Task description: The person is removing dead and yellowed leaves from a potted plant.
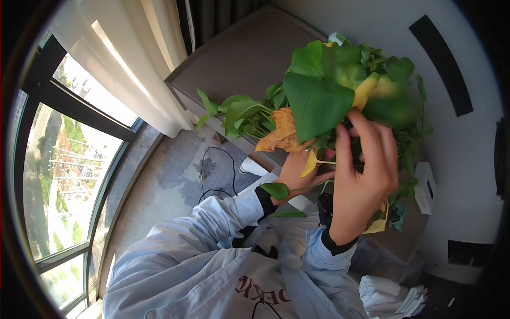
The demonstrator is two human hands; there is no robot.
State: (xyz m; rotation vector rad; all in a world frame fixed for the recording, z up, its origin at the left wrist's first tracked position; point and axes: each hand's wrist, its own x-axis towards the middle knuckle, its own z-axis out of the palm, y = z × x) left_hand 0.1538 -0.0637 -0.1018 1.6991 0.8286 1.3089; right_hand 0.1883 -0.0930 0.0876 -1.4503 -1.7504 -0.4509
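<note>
A leafy green houseplant with broad leaves spreads over the table in front of me. My right hand reaches into its foliage, thumb and fingertips close together just under a yellow leaf; whether they pinch a stem is hidden. My left hand is low among the stems, partly covered by leaves, and its fingertips are hidden. Just above it hangs a dry, brown-orange leaf. A small yellow leaf on a thin stalk lies between my hands.
The dark tabletop extends behind the plant. A white box stands at its right, near a teal item. A black cable lies on the carpet at left, by the curtain and window. White folded cloth is at lower right.
</note>
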